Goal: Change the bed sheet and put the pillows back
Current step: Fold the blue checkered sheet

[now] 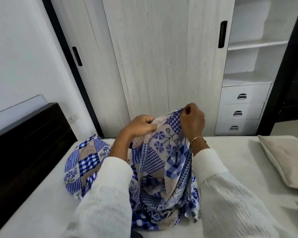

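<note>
A blue, white and beige patchwork bed sheet [162, 160] with flower and check patches lies bunched on the bare white mattress [230, 152]. My left hand [141, 125] pinches its upper edge on the left. My right hand [193, 120] grips the same edge a little higher on the right, lifting the cloth above the bed. The rest of the sheet hangs in folds between my white sleeves and spreads toward the headboard. A beige pillow [287, 160] lies on the mattress at the right.
A dark wooden headboard [24, 143] stands at the left. Straight ahead is a white wardrobe [162, 57] with sliding doors, open shelves [255, 45] and three drawers [241, 110] at its right. A dark door frame borders the far right.
</note>
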